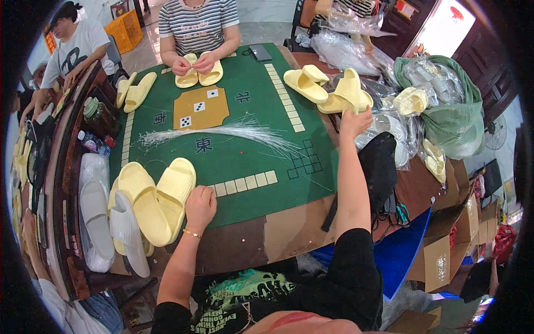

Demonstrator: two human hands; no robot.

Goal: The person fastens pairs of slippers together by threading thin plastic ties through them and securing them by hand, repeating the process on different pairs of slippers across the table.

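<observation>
My right hand [356, 122] reaches to the table's right side. Its fingers are closed on a pale yellow slipper [351, 83] standing tilted over another yellow slipper [331, 102]. My left hand [200, 208] rests curled at the near table edge, right beside a pair of yellow slippers [172, 186]; whatever its fingers hold, if anything, is hidden. A bundle of thin clear plastic strands [222, 132] lies across the green table mat [245, 161]. Across the table, a person's hands [194, 65] work at another yellow pair [210, 72].
Grey slippers [128, 225], some in clear wrap, stand at the left. Further yellow slippers [139, 92] lie far left, near a jar [97, 111]. At the right are a black bag [378, 167], a green sack [456, 122] of wrapped slippers and open cardboard boxes [436, 261].
</observation>
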